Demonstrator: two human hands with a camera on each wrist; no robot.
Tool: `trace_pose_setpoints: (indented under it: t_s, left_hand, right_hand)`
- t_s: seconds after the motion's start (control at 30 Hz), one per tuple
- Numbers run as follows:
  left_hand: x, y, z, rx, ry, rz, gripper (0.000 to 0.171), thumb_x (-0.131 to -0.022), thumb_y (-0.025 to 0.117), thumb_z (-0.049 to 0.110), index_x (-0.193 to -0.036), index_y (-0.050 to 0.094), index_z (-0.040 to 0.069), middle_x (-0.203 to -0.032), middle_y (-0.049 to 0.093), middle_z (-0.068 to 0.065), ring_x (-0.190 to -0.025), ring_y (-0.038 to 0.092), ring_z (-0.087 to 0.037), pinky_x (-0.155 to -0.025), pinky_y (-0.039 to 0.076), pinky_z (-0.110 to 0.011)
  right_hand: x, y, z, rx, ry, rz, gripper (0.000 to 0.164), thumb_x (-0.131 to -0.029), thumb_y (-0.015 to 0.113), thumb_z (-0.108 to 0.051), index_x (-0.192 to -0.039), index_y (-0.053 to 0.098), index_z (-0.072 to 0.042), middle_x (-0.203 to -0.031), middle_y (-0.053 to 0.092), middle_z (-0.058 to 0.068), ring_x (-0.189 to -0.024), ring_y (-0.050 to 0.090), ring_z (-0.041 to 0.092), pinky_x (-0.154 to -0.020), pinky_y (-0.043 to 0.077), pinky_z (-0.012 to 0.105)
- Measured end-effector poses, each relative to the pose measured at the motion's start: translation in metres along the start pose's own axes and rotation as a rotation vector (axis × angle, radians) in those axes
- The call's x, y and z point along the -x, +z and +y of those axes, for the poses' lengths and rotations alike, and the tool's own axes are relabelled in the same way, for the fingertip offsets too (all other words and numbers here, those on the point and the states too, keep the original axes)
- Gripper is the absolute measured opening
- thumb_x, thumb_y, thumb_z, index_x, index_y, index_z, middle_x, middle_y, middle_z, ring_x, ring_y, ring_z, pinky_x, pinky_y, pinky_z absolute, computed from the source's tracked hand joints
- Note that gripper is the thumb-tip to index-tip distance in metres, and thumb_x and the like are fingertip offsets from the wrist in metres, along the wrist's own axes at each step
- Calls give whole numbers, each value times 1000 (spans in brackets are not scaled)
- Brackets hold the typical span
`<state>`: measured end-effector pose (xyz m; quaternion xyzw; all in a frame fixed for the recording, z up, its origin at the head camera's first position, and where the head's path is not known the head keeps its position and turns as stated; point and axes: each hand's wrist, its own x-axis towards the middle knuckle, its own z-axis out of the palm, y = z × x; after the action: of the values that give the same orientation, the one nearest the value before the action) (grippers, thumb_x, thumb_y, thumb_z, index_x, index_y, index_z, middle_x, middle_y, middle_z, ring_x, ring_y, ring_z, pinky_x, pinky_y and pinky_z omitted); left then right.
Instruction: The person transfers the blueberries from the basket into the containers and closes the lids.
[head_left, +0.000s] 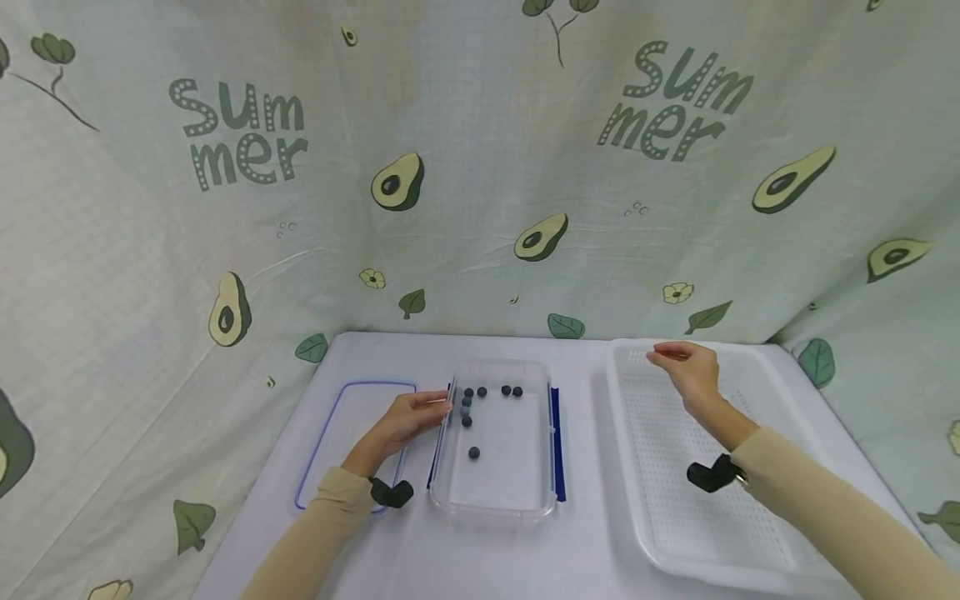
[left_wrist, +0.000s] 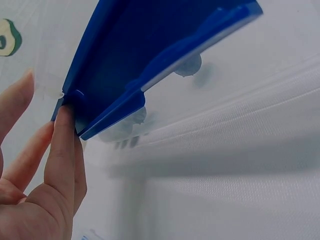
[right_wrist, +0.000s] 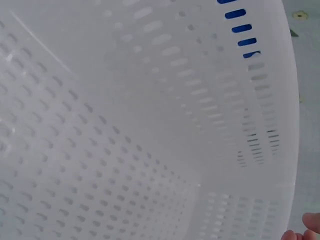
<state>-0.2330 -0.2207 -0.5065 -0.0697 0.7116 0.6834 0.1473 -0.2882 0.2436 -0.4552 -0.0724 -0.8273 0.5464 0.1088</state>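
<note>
A clear plastic container [head_left: 510, 479] with blue side latches stands in mid-table in the head view. Several small dark round balls, like blueberries [head_left: 474, 452], lie in it, mostly towards its far left. My left hand [head_left: 411, 418] rests at the container's left side. In the left wrist view, its straight fingers touch one end of the blue latch [left_wrist: 125, 55], with the thumb apart. Over the far left corner of a white perforated basket [head_left: 660, 467] hovers my right hand [head_left: 692, 373], loosely bent. Only its fingertips [right_wrist: 312, 221] enter the right wrist view, and I see nothing between them.
A clear lid with a blue rim [head_left: 321, 442] lies flat left of the container, partly under my left forearm. White cloth covers the table [head_left: 585, 533]. A curtain printed with avocados [head_left: 465, 100] hangs behind and at the sides.
</note>
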Motion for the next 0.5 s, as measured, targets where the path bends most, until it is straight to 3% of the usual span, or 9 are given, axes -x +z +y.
trace_pose_setpoints:
  t_s: [0.2, 0.5]
  left_hand:
    - [0, 0, 0, 10, 7, -14, 52, -91, 75, 17, -136, 57, -4, -125, 67, -14, -107, 65, -15, -95, 54, -29]
    - [0, 0, 0, 10, 9, -20, 53, -91, 75, 16, -136, 57, -4, -125, 66, -15, -107, 65, -15, -95, 54, -30]
  right_hand:
    - [0, -12, 15, 66, 43, 83, 33, -88, 76, -10, -114, 69, 9, -84, 68, -9, -71, 53, -10, -64, 46, 6]
    - [3, -23, 36, 159, 74, 138, 30, -90, 72, -9, -113, 69, 10, -98, 71, 16, -63, 49, -9, -52, 47, 11]
